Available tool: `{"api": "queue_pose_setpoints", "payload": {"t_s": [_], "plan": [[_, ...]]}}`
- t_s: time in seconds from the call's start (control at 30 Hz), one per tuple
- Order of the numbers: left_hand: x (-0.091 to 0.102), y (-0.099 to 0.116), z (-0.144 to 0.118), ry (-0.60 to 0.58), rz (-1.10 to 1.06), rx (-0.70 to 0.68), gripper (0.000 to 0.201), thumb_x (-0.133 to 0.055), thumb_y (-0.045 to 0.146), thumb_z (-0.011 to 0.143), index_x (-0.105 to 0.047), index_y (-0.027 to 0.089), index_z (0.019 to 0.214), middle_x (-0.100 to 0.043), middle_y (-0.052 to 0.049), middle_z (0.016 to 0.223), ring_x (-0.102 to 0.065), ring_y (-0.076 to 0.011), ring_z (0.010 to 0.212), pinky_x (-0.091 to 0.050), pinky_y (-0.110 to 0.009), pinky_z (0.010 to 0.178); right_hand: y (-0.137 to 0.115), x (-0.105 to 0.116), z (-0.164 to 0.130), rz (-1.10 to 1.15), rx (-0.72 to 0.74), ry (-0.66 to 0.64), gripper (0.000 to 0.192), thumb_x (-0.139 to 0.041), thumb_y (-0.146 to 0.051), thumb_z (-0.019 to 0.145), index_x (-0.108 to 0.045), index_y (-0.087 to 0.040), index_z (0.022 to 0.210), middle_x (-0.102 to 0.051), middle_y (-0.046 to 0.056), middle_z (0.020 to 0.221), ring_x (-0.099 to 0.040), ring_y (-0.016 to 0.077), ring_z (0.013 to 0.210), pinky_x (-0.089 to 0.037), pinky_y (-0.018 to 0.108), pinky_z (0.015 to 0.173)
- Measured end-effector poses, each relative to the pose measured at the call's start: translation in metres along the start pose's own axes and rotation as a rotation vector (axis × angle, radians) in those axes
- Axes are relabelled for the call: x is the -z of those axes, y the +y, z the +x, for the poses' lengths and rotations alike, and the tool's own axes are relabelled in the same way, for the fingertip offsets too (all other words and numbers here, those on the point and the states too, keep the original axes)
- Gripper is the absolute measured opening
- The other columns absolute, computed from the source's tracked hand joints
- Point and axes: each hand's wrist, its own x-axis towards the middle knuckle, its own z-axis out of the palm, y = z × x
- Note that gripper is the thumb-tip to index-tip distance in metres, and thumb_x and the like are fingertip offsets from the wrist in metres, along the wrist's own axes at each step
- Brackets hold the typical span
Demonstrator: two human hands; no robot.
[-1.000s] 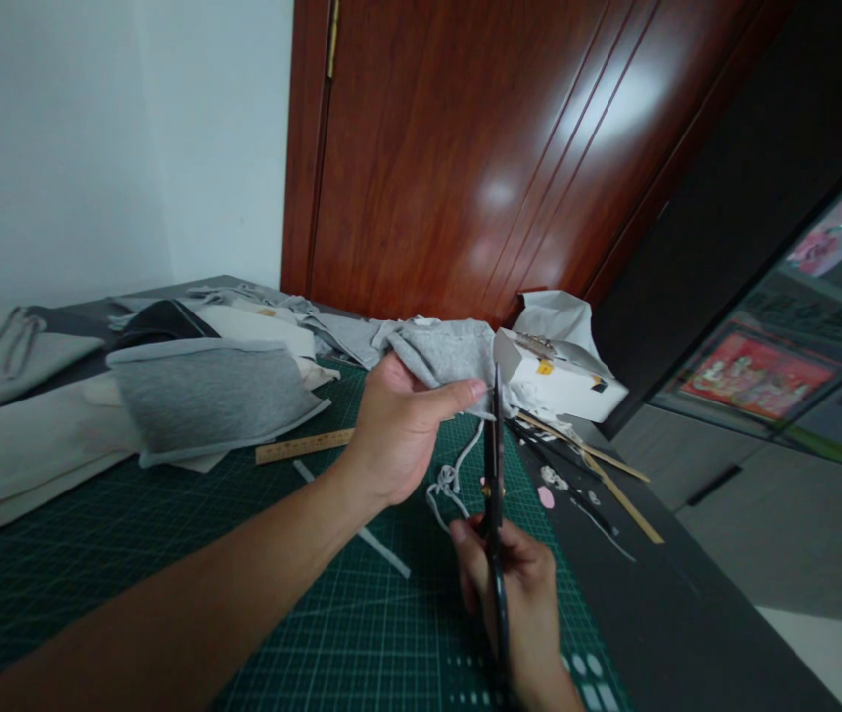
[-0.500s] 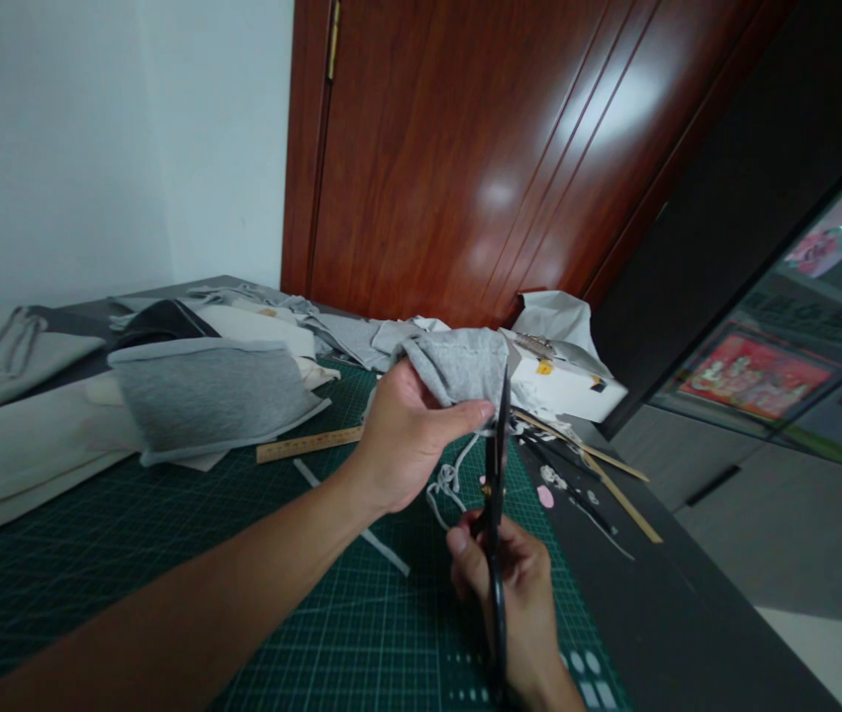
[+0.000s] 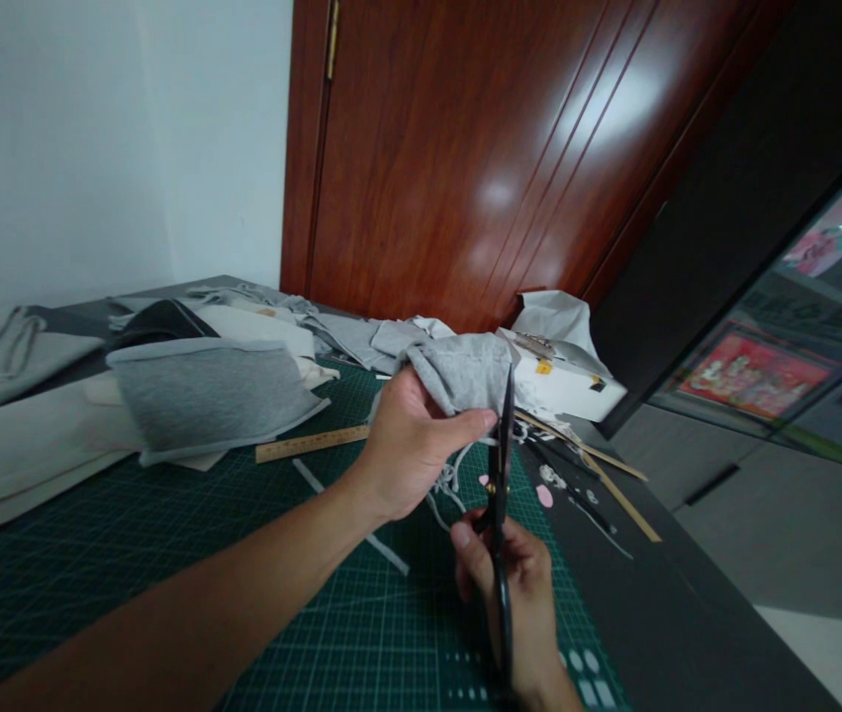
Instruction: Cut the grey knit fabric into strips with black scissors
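My left hand (image 3: 413, 445) pinches a folded piece of grey knit fabric (image 3: 465, 368) above the cutting mat, thumb on its lower edge. In my right hand (image 3: 514, 583) is a pair of black scissors (image 3: 499, 489), blades pointing up and away. The blades lie at the fabric's right edge, close to my left thumb tip; whether they bite into the cloth I cannot tell. Beneath the hands, a tangle of thin grey fabric strip (image 3: 448, 482) rests on the green cutting mat (image 3: 361, 633). A straight pale strip (image 3: 391, 555) lies partly hidden under my left forearm.
Left on the mat lies another grey fabric piece (image 3: 213, 396) over cream cloth (image 3: 35, 445). A wooden ruler (image 3: 309, 443) sits behind my left wrist. A white box (image 3: 569, 384), wooden strips (image 3: 624, 499) and pink scraps (image 3: 544, 496) are at the right. A brown door (image 3: 450, 158) stands behind.
Both hands, the fabric and the scissors have shifted very slightly right and down. My left hand keeps its grip on the fabric, my right hand on the scissors.
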Motion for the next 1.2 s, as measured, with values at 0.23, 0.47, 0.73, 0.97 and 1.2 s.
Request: {"api": "queue_pose_setpoints", "payload": {"t_s": [0.23,0.47,0.73,0.97,1.2], "plan": [[0.0008,-0.0008,0.0001,0.002,-0.025,-0.008,0.048,-0.075,-0.001,0.067,-0.066,0.017,0.111,-0.073,-0.004,0.110,-0.066,-0.0186,0.102,-0.050,-0.033,0.096,0.0043,-0.0013,-0.0001,-0.007,-0.039,0.022,0.040,-0.078,-0.054,0.078,-0.066,-0.017,0.070,-0.047,-0.005,0.047,-0.035,0.0095,0.042,-0.028,0.020,0.038],[-0.0009,-0.0033,-0.0007,-0.009,-0.061,-0.032,0.050,-0.074,-0.002,0.066,-0.066,0.017,0.112,-0.072,-0.004,0.111,-0.066,-0.0193,0.103,-0.049,-0.034,0.099,0.0066,-0.0011,-0.0006,-0.008,-0.037,0.020,0.041,-0.078,-0.053,0.080,-0.065,-0.017,0.066,-0.045,-0.006,0.047,-0.034,0.0085,0.042,-0.027,0.020,0.040],[0.0007,-0.0039,-0.0011,-0.030,-0.051,-0.048,0.049,-0.073,-0.001,0.069,-0.067,0.019,0.113,-0.072,-0.005,0.116,-0.066,-0.0208,0.108,-0.048,-0.037,0.104,0.0037,-0.0053,-0.0010,0.004,-0.098,0.061,0.044,-0.078,-0.058,0.075,-0.066,-0.017,0.065,-0.045,-0.006,0.041,-0.035,0.0087,0.034,-0.028,0.020,0.033],[0.0008,-0.0041,-0.0033,-0.030,0.014,-0.047,0.045,-0.078,0.005,0.070,-0.068,0.019,0.111,-0.072,-0.005,0.115,-0.065,-0.0210,0.109,-0.047,-0.037,0.105,0.0000,-0.0044,-0.0013,0.054,-0.083,0.041,0.042,-0.081,-0.055,0.074,-0.065,-0.017,0.068,-0.049,-0.005,0.043,-0.037,0.0087,0.036,-0.031,0.019,0.034],[0.0016,-0.0071,-0.0062,-0.071,0.075,-0.036,0.044,-0.074,0.003,0.070,-0.067,0.019,0.111,-0.072,-0.004,0.113,-0.065,-0.0204,0.107,-0.047,-0.036,0.104,-0.0005,-0.0030,-0.0001,0.099,-0.070,0.017,0.038,-0.082,-0.052,0.075,-0.066,-0.017,0.071,-0.052,-0.005,0.045,-0.038,0.0093,0.038,-0.033,0.019,0.036]]}}
